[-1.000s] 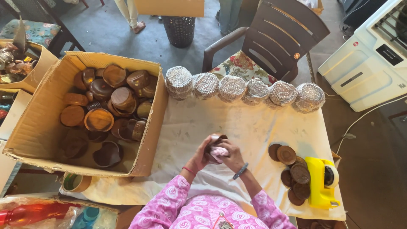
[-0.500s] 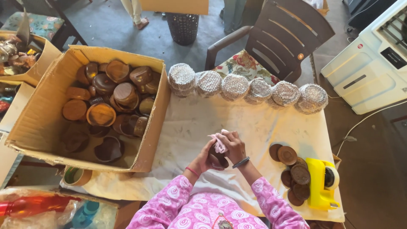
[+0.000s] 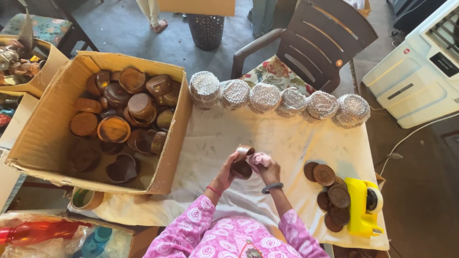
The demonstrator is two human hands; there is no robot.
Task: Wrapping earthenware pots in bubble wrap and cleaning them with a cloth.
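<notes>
Since half a second ago, you are holding both hands in nearly the same spot above the middle of the bench [image 3: 287, 138], with the cloth now pressed nearer the jar's rim. Your left hand [image 3: 228, 168] is clamping a small brown jar [image 3: 242, 161], tilted, over the white sheet. Your right hand [image 3: 268, 168] is gripping a pink cloth [image 3: 258, 160], touching the jar. 6 foil-wrapped bundles [image 3: 279, 100] are lining the far edge. Brown lids [image 3: 331, 190] are lying beside a yellow tape dispenser [image 3: 363, 206] at the right edge. A cardboard box [image 3: 45, 138] is sitting at the left edge.

box [image 3: 43, 143] left of table [image 3: 287, 138] (lids [image 3: 332, 193] right).
</notes>
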